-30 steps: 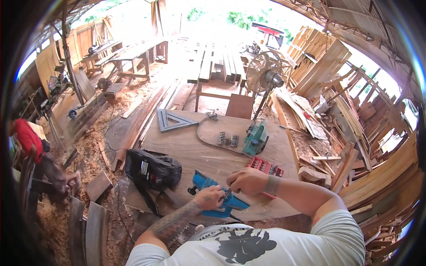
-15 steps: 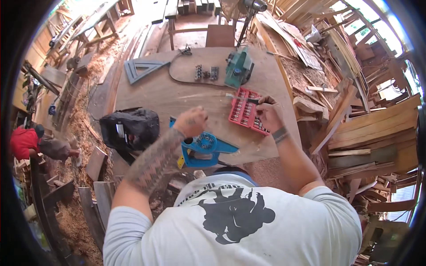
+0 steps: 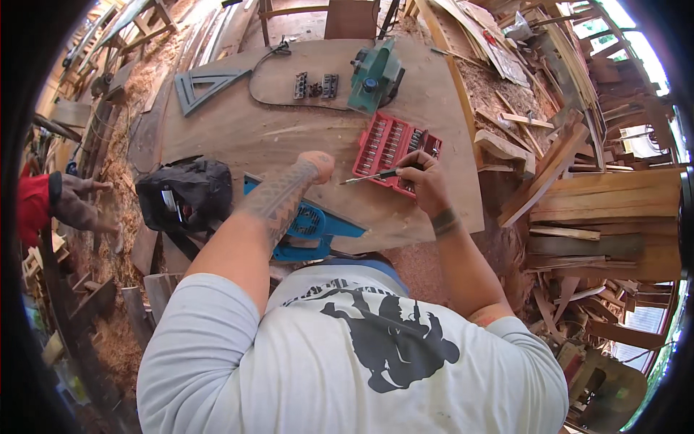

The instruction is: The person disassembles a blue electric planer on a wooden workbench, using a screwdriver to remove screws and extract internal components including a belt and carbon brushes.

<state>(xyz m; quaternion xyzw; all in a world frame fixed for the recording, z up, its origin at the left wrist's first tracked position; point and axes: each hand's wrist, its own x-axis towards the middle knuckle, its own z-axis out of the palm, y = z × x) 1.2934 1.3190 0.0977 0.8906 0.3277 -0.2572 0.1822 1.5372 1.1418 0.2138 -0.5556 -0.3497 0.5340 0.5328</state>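
My right hand (image 3: 425,177) grips the black handle of a slim screwdriver (image 3: 365,177), its metal shaft pointing left above the tabletop. Below that hand lies an opened red bit case (image 3: 385,141), with rows of small metal bits and sockets in it. My left hand (image 3: 318,166) is closed in a fist over the table, left of the screwdriver's tip; whatever it may hold is hidden. Under my left forearm lies a blue tool with a looped handle (image 3: 307,251), partly covered by the arm.
Beyond the case stands a green corded power tool (image 3: 376,79). Small dark metal parts (image 3: 329,85) and a grey-blue set square (image 3: 210,87) lie farther left. A black bag (image 3: 188,192) sits at the left edge. Planks (image 3: 600,199) pile up right; a person in red (image 3: 36,206) is far left.
My right hand has drawn the screwdriver nearer to me, from over the bit case to its near edge. My left hand stays closed. The whole view has shifted a little.
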